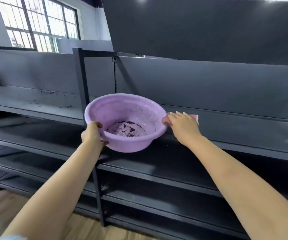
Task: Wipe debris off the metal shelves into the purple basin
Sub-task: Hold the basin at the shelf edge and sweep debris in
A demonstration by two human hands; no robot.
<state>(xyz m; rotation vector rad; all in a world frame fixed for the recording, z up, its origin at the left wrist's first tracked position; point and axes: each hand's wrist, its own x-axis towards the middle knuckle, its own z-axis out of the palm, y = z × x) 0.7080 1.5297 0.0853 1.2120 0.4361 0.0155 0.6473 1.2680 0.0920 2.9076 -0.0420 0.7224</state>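
Holding the round purple plastic basin by its near-left rim with my left hand: thumb hooked over the lip, fingers curled under the wall. Basin sits tilted toward me, its far-right rim level with the edge of the dark grey metal shelf that my right hand is on. Dark brown crumbs and flakes of debris lie on the basin floor.

My right hand is just beside the basin's right rim, palm down, fingers fairly straight, pressing a pale pink cloth flat on the shelf; only a corner of cloth shows past my fingertips. My thumb touches or nearly touches the basin's rim; cannot tell which.

Left of my left hand, past a dark metal upright post, a neighbouring grey shelf carries scattered dark specks. Below both hands, more dark shelves step down to a wood-look floor. Beyond my left hand, high up, a barred window.
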